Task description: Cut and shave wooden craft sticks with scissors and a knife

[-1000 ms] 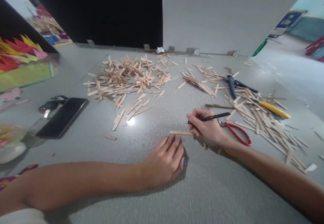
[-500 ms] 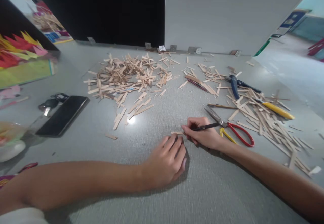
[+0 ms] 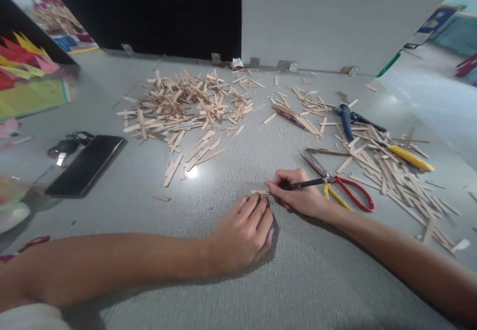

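Pen [image 3: 305, 184] and right hand [image 3: 298, 197] have shifted left, over 1 small stick [image 3: 259, 191], since 1 second ago.
That stick lies on the surface [image 3: 208, 215] at the left hand [image 3: 244, 233], whose grip I cannot tell; the right grip pinches the pen, cutters [image 3: 331, 178] just beside.

two hands [image 3: 244, 233], one black pen [image 3: 306, 184], one pair of scissors [image 3: 327, 178], one yellow-handled tool [image 3: 411, 158], one phone [image 3: 87, 166], dozens of wooden sticks [image 3: 182, 96]
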A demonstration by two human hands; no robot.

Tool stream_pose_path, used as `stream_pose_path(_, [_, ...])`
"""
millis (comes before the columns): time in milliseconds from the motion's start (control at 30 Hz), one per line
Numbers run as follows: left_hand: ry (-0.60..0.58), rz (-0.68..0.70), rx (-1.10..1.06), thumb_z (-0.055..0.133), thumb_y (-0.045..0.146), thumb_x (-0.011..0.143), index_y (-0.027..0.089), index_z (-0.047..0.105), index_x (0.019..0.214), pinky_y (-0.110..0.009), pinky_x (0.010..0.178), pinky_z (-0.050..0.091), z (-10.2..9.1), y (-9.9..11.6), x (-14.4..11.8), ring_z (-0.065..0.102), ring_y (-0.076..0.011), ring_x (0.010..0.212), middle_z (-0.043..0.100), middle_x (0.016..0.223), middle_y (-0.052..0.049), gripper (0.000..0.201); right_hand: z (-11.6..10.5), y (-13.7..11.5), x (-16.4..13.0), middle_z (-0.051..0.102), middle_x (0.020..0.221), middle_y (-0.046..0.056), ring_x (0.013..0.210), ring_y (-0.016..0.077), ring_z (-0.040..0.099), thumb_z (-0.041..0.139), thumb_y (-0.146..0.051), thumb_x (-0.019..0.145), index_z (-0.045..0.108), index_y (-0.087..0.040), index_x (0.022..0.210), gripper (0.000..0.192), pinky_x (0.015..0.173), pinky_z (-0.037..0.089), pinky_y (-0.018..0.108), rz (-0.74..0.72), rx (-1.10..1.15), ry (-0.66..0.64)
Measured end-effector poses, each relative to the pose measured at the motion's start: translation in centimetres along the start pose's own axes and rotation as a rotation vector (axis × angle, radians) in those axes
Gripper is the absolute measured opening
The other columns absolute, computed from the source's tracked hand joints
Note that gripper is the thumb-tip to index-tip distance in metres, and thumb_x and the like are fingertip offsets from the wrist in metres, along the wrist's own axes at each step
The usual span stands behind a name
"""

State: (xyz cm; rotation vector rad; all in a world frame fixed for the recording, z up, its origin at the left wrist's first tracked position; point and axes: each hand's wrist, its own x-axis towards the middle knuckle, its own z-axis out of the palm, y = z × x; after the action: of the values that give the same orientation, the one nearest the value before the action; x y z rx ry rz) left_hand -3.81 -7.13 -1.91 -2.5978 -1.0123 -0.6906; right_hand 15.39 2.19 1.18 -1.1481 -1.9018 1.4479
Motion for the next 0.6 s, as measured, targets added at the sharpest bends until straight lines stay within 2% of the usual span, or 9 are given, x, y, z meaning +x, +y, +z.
stream_pose_path(600, [0.006, -0.001, -0.011, 0.041, 0.022, 0.109, 0.002, 0.076, 0.112, -0.046, 0.094, 0.057, -0.18, -0.04, 0.04, 0.074, -0.0358, 0.112, 0.08, 0.117, -0.023, 0.041, -0.12, 0.34, 0.04, 0.05, 0.044, -0.005, 0.036, 0.0065, 0.042, 0.073, -0.06, 0.094, 0.051, -0.022, 0.06, 0.055, 0.038, 0.028, 0.021, -0.036, 0.001, -0.024])
